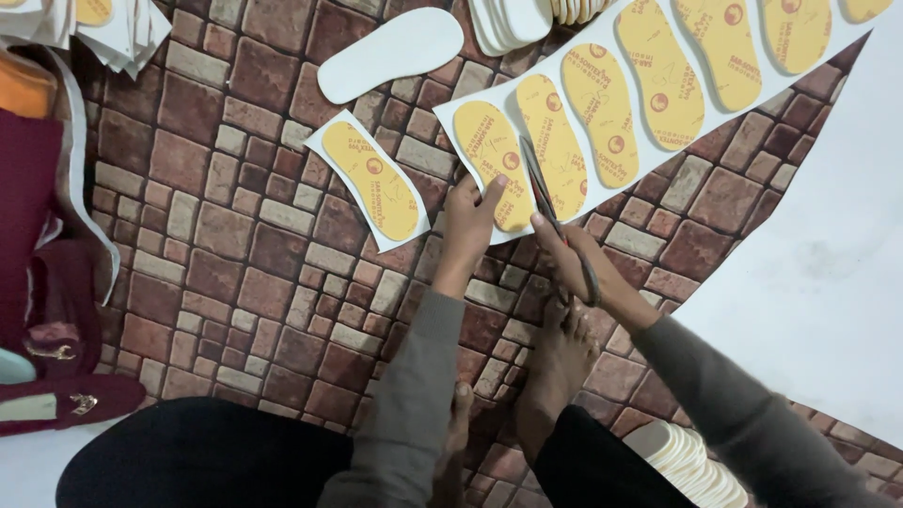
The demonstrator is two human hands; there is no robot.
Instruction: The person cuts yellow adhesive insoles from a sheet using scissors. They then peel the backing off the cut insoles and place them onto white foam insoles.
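Note:
A long white sheet (724, 103) printed with several yellow insole shapes lies across a brick-pattern floor mat. My left hand (467, 224) pinches the sheet's near left end, thumb on the first yellow shape (491, 150). My right hand (576, 263) grips a pair of scissors (546, 198), whose blades lie on the sheet between the first and second yellow shapes. A separate cut piece with one yellow insole (372, 179) lies to the left of my left hand.
A plain white insole (390, 52) lies above the cut piece, with a stack of white insoles (508, 21) behind it. More cut pieces (113, 28) are piled top left, maroon shoes (56, 395) lie at left, another insole stack (691, 461) sits bottom right. My bare foot (555, 367) rests below the sheet.

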